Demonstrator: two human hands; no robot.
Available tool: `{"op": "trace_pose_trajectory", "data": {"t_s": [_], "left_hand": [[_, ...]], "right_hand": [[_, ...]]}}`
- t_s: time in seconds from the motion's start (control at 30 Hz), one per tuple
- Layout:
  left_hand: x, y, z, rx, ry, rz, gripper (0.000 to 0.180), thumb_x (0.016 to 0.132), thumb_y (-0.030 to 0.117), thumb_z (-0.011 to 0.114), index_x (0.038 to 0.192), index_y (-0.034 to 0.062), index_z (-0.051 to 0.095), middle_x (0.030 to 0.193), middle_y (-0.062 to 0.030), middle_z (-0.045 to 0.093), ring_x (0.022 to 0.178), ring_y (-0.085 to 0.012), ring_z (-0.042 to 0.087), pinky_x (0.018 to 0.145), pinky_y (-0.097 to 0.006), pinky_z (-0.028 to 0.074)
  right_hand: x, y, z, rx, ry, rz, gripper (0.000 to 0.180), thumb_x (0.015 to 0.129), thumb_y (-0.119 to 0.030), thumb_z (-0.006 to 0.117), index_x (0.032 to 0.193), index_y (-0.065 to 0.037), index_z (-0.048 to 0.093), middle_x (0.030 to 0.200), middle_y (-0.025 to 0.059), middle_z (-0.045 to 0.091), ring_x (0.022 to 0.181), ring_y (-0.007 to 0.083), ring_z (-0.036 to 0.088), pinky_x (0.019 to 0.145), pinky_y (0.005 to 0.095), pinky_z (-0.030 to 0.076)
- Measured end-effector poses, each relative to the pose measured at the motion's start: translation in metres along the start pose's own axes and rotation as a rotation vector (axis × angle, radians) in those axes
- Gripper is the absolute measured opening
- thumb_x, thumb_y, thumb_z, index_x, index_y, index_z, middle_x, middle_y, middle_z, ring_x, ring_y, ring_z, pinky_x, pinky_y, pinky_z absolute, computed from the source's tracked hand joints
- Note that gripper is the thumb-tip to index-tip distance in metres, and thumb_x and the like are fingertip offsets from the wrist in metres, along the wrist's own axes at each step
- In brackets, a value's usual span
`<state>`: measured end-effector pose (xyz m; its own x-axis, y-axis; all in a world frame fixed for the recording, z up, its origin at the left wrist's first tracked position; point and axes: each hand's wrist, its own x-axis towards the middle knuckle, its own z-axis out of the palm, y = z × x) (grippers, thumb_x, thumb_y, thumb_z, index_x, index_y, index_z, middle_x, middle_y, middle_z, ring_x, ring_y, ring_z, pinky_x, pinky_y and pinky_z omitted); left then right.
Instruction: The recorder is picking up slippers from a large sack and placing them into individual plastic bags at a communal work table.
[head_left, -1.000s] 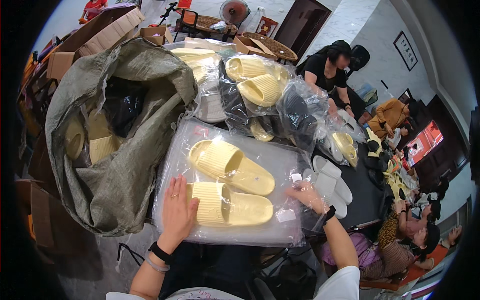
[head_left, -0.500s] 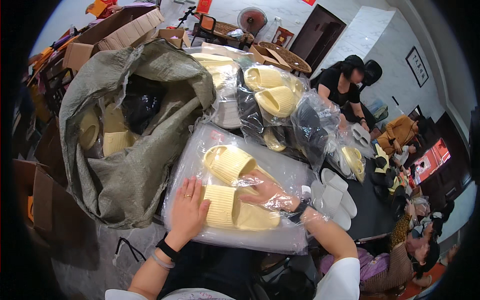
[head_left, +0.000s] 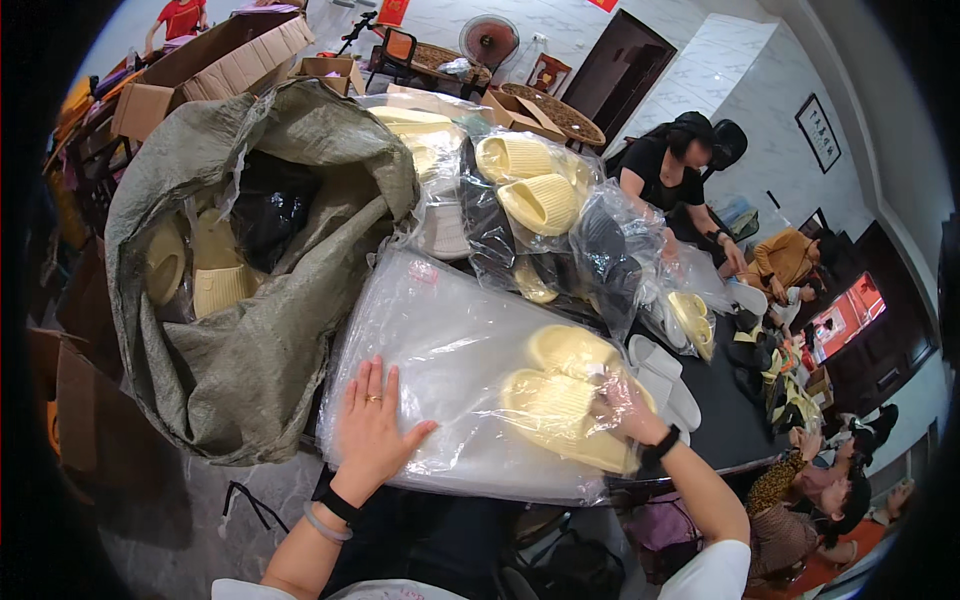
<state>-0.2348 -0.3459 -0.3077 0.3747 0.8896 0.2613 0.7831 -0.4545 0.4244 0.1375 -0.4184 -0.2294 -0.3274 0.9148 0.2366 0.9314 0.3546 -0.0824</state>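
From my seat the biggest thing is the grey-green woven sack (head_left: 270,330), slumped open to the left of the clear plastic bag (head_left: 450,350), with pale yellow slippers showing in its mouth. Behind the clear plastic bag rises a heap of bagged slippers (head_left: 530,200), yellow and black pairs in film. The clear plastic bag itself lies flat across the dark bench (head_left: 720,410), and it looks emptier on its left half than half a second ago: the pair of yellow slippers (head_left: 565,395) that sat near its middle now lies bunched toward its right end, one overlapping the other. Just right of the bag, white slippers (head_left: 665,375) rest on the bench. My left hand (head_left: 372,430) is spread open, fingers apart, palm pressed on the bag's near left part, about where it was before. My right hand (head_left: 625,405) has moved to the bag's right end and lies over the slippers through the film; whether it grips them I cannot tell.
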Motion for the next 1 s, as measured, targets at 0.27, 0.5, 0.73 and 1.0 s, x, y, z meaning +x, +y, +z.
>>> {"op": "trace_pose_trajectory", "data": {"t_s": [0.27, 0.5, 0.73, 1.0], "left_hand": [[-0.001, -0.001, 0.002, 0.127, 0.066, -0.009, 0.083, 0.077, 0.055, 0.056, 0.133, -0.0035, 0.036, 0.142, -0.0217, 0.028, 0.134, -0.0339, 0.022, 0.109, -0.046, 0.016], [-0.003, 0.002, -0.009, 0.044, 0.039, 0.075, 0.06, 0.086, 0.037, 0.053, 0.131, -0.0005, 0.039, 0.139, -0.0205, 0.033, 0.133, -0.0319, 0.026, 0.109, -0.046, 0.015], [-0.01, -0.008, -0.014, -1.111, -0.146, -0.072, 0.057, 0.09, 0.034, 0.048, 0.134, 0.0018, 0.033, 0.139, -0.0159, 0.036, 0.129, -0.028, 0.033, 0.108, -0.04, 0.021], [-0.006, 0.003, 0.001, 0.145, 0.007, 0.108, 0.058, 0.086, 0.034, 0.05, 0.133, 0.0022, 0.038, 0.141, -0.0182, 0.033, 0.13, -0.0332, 0.03, 0.106, -0.045, 0.022]], "right_hand": [[-0.074, 0.017, -0.1, -0.155, 0.288, 0.744, 0.012, 0.076, -0.01, 0.058, 0.078, 0.002, 0.055, 0.073, 0.0186, 0.058, 0.063, 0.0321, 0.057, 0.057, 0.0386, 0.043], [0.04, -0.088, -0.119, 0.686, 0.467, 0.631, 0.026, 0.086, -0.004, 0.046, 0.111, -0.001, 0.054, 0.088, 0.0022, 0.06, 0.066, 0.006, 0.053, 0.053, 0.0213, 0.043], [0.13, -0.196, 0.017, 0.555, -0.038, 0.164, 0.021, 0.078, -0.015, 0.055, 0.091, 0.002, 0.052, 0.086, 0.0209, 0.057, 0.078, 0.0344, 0.06, 0.068, 0.0437, 0.047], [0.064, -0.129, 0.05, 0.391, -0.216, 0.539, 0.025, 0.087, -0.023, 0.05, 0.089, 0.002, 0.052, 0.083, 0.0189, 0.06, 0.073, 0.0321, 0.061, 0.066, 0.0437, 0.048]]}}
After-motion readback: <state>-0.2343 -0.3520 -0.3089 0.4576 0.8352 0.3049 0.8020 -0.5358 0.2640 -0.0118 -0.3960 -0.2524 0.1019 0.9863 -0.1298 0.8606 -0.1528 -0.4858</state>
